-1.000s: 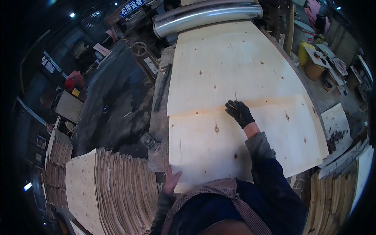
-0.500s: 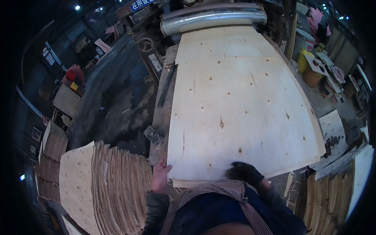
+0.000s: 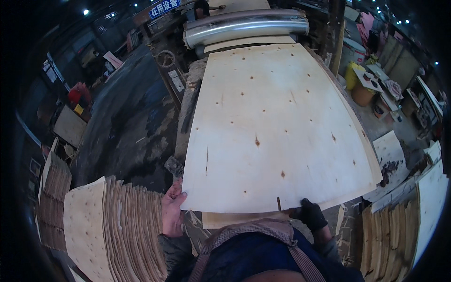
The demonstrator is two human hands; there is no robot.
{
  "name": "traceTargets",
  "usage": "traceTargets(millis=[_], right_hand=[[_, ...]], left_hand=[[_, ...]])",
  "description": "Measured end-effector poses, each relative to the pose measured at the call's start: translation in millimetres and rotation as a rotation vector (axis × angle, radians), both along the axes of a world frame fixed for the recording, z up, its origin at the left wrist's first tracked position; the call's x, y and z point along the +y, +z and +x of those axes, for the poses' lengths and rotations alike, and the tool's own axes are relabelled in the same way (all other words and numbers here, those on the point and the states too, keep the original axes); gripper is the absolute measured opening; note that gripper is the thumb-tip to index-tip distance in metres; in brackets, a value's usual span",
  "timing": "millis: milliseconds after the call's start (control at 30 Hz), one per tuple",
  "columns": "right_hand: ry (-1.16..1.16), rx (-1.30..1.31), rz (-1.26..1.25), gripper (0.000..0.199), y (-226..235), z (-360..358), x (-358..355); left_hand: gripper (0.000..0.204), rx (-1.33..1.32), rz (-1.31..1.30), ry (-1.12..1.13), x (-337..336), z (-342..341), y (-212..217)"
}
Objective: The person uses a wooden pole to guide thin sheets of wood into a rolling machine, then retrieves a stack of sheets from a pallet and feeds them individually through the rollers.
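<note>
A large pale wood veneer sheet [image 3: 268, 131] with brown knots lies before me, its far edge short of a shiny metal roller [image 3: 246, 32]. My bare left hand [image 3: 174, 207] grips the sheet's near left corner, thumb on top. At the near edge, right of the middle, my right hand [image 3: 311, 215] in a dark glove closes on the same sheet; its fingers are partly hidden. A narrow dark slit cuts into that edge just left of the glove. Another veneer sheet [image 3: 213, 221] shows beneath. Under the roller runs a further veneer piece [image 3: 249, 43].
Bundled veneer [image 3: 134, 225] stands on edge at my left, with more veneer [image 3: 385, 239] at my right. Beyond the roller a person's arm [image 3: 213, 8] reaches over a sheet. A handwheel [image 3: 165, 58] sits left of the machine; a yellow bag [image 3: 352, 75] lies at right.
A gap has opened between the top sheet's far edge and the piece under the roller. My right hand moved from over the sheet to its near edge; the left shifted left with the corner.
</note>
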State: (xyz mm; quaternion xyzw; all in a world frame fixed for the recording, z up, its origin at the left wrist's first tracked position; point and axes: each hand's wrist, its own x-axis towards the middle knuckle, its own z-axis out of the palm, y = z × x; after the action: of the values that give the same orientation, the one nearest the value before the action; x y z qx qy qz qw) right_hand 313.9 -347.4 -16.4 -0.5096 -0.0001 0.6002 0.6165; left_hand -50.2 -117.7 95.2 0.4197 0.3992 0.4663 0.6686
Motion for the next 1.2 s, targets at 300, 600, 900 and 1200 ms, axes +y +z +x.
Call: traceTargets(millis=[300, 600, 900, 1200], right_hand=[[-0.027, -0.164, 0.098, 0.033, -26, 57, 143], [-0.101, 0.120, 0.564, 0.012, -48, 116, 290], [0.179, 0.200, 0.335, 0.028, -60, 44, 199], [0.345, 0.200, 0.156, 0.035, -27, -18, 22]], left_hand=[[0.064, 0.860, 0.212, -0.131, -1, 12, -122], [0.079, 1.132, 0.152, -0.145, -19, 15, -171], [0.057, 0.312, -0.138, -0.056, -17, 10, -148], [0.050, 0.073, -0.092, -0.049, -28, 20, -67]])
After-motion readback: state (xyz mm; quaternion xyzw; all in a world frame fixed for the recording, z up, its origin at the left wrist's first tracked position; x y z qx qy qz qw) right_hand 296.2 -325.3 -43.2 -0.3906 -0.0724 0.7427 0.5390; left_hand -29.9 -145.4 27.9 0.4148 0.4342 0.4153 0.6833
